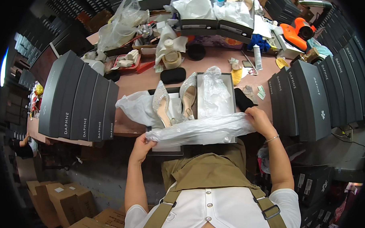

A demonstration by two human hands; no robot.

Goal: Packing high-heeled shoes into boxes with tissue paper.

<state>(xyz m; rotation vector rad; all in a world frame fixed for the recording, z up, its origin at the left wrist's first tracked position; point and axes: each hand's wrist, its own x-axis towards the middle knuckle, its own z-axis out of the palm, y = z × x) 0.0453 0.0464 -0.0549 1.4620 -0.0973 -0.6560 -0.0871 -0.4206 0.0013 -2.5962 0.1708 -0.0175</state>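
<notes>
A sheet of white tissue paper [201,130] is stretched sideways between my two hands, low over the near edge of an open shoe box. My left hand [142,147] pinches its left end, and my right hand [260,120] grips its right end. Just beyond the paper lie two silvery, sparkling pointed shoes, the left shoe [161,102] and the right shoe [188,95]. More white tissue [136,107] spreads out left of them. Beside the right shoe is an open grey box part [232,92] with crumpled tissue [214,90] in it. The paper hides the heel ends of the shoes.
Dark grey shoe boxes stand in rows at left [75,101] and right [306,97]. Behind the shoes are a black oval pad [173,75], a tape roll [171,59], a white tube [257,57] and a red tray [128,61]. Brown cartons [69,202] sit at lower left.
</notes>
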